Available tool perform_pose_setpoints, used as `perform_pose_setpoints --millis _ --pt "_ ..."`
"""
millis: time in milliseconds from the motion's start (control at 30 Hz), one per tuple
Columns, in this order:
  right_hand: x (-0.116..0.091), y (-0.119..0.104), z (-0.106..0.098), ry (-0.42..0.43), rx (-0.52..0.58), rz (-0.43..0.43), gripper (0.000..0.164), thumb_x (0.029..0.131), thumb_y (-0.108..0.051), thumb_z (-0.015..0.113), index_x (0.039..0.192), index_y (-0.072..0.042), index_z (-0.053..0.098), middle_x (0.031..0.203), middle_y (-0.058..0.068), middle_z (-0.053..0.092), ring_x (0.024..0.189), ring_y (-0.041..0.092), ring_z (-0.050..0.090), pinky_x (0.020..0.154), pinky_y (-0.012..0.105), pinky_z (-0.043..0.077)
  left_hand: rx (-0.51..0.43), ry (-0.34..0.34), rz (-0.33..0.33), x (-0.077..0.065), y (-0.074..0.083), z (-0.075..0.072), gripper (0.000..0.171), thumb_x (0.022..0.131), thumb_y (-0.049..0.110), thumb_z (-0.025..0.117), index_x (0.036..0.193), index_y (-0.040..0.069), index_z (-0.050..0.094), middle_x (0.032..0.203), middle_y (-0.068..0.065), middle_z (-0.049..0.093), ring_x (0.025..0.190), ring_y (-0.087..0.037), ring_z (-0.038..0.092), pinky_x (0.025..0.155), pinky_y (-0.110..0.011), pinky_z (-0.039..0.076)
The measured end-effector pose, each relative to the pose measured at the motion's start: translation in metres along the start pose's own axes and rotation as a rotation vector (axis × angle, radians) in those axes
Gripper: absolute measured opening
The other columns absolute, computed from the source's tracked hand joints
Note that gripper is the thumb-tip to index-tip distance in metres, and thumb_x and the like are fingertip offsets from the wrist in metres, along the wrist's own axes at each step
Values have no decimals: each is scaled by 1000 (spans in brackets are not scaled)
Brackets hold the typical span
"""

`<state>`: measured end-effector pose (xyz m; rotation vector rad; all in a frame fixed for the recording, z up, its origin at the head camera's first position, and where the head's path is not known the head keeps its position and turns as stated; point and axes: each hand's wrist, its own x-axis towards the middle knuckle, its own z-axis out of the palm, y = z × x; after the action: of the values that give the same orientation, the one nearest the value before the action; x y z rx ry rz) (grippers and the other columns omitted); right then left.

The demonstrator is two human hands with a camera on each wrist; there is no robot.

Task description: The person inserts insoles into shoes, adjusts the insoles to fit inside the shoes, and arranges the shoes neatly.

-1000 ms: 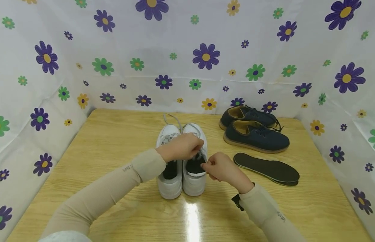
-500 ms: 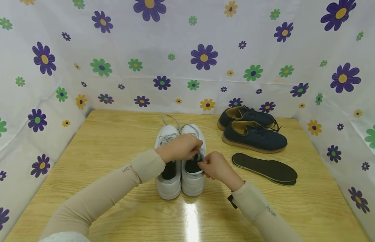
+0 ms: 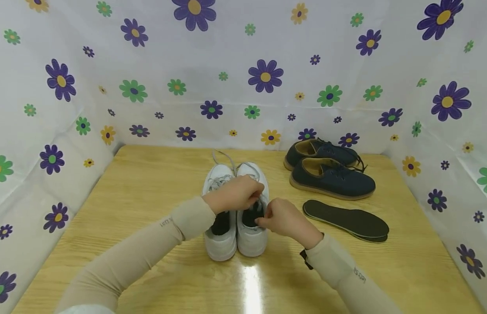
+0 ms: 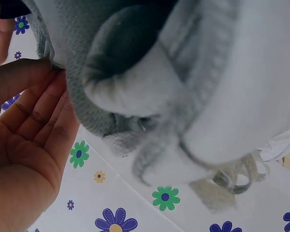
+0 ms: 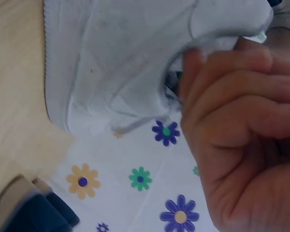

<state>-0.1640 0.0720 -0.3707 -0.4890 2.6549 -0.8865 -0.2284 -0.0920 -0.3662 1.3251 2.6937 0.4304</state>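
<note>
A pair of white sneakers stands side by side, heels toward me, with grey laces. My left hand reaches over the left sneaker to the right sneaker. In the left wrist view its thumb and fingers pinch the edge of the grey tongue. At the heel opening, my right hand has its fingers curled and its thumb on the black insole inside the right sneaker. The fingertips' contact is partly hidden in the right wrist view. Another black insole lies in the left sneaker.
Two dark blue lace-up shoes stand at the back right of the wooden table. A stacked pair of black insoles lies in front of them. A flowered cloth walls the back and sides.
The insole's pale-edged heel end, raised at the sneaker's opening a second ago, now sits lower inside. My right hand moved slightly left with it. The left hand stays at the tongue.
</note>
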Motion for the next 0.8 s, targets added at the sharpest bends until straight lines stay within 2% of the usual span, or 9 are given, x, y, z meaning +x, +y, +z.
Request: perform_pose_setpoints --millis 67,200,400,567,800 --pt "2 0 0 10 16 -29 41 84 -13 71 50 -13 47 45 -7 36 41 7 31 44 21 25 -3 10 -6 0 0 0 19 86 -3 62 73 9 55 66 2 49 59 -11 41 55 -22 35" --pt "8 2 5 47 33 -35 28 79 -6 70 56 -10 55 50 -6 45 46 8 39 47 21 31 -10 3 -1 0 -1 -1 20 86 -4 61 72 9 54 65 2 49 58 -10 40 54 -21 33" --pt "15 2 12 92 3 -23 32 76 -5 73 53 -11 51 49 -6 44 47 9 39 48 22 31 -14 16 8 1 -3 0 21 85 -4 61 71 9 53 65 2 47 59 -10 40 55 -21 32" --pt "18 0 12 55 -30 -3 40 75 -2 72 49 -14 44 46 -7 37 45 9 33 47 22 26 -16 15 15 1 -2 0 20 84 -5 61 72 9 54 66 1 50 60 -11 41 55 -22 34" --pt "23 -5 12 5 -181 -28 34 68 2 67 48 -15 45 47 -8 37 47 9 34 44 22 25 -11 4 6 0 0 -1 22 87 -3 60 71 10 53 65 2 47 59 -11 39 54 -22 32"
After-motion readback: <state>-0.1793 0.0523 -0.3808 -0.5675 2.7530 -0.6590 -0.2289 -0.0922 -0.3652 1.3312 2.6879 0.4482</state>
